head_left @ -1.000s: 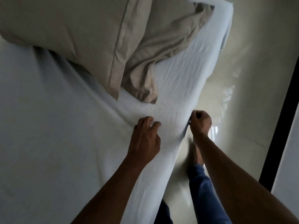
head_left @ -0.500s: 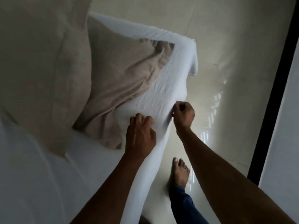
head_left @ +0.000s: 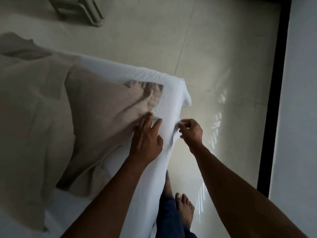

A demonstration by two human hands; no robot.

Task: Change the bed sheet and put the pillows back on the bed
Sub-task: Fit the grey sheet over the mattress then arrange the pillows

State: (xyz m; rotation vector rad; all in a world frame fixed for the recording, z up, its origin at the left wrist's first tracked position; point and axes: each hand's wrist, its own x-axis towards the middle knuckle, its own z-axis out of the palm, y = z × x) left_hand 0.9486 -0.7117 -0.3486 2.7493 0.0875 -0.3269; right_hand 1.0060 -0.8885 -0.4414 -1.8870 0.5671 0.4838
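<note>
Two beige pillows lie on the white sheet [head_left: 173, 100] at the far end of the bed. The smaller pillow [head_left: 106, 121] fills its case only partly, and the case is slack and crumpled at the far right end. The larger pillow [head_left: 29, 117] lies to its left and overlaps it.

Your left hand [head_left: 145, 140] lies flat with straight, spread fingers, pressing down on the sheet, the fingertips touching the smaller pillow's right edge. Your right hand [head_left: 191, 133] is just to the right of it, over the side of the mattress, fingers curled in and pinching a fold of sheet at the bed's edge.

The sheet's fitted corner [head_left: 184, 93] is just beyond both hands, wrapped over the mattress corner. The bed's right edge runs from near, between your arms, to that far corner. The smaller pillow's long axis goes from near left to far right, its slack end pointing at that corner.

Your bare foot [head_left: 186, 210] stands on the glossy tiled floor [head_left: 214, 57] beside the bed. The legs of a stool [head_left: 80, 12] are far left.
</note>
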